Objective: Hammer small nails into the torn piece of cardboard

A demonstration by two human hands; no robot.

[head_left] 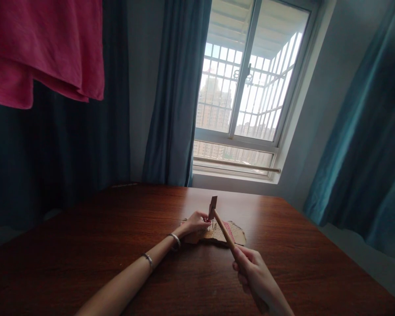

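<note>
My right hand (250, 267) is wrapped round the wooden handle of a hammer (224, 229), whose head is raised over a board. That flat, irregular tan board (240, 237) lies on the table, with many small dark nails or pins standing in it and a pinkish-red patch on its right part. At the board's left side is my left hand (197, 221), fingers pinched together beneath the hammer head. Whatever the pinch holds is too small to make out. Two silver bangles circle my left forearm and wrist.
The glossy brown wooden table (145, 281) stretches under both arms to the wall. Behind it is a barred window (240, 87) with blue curtains (177, 87) at its sides. A pink cloth (52, 48) hangs at the upper left.
</note>
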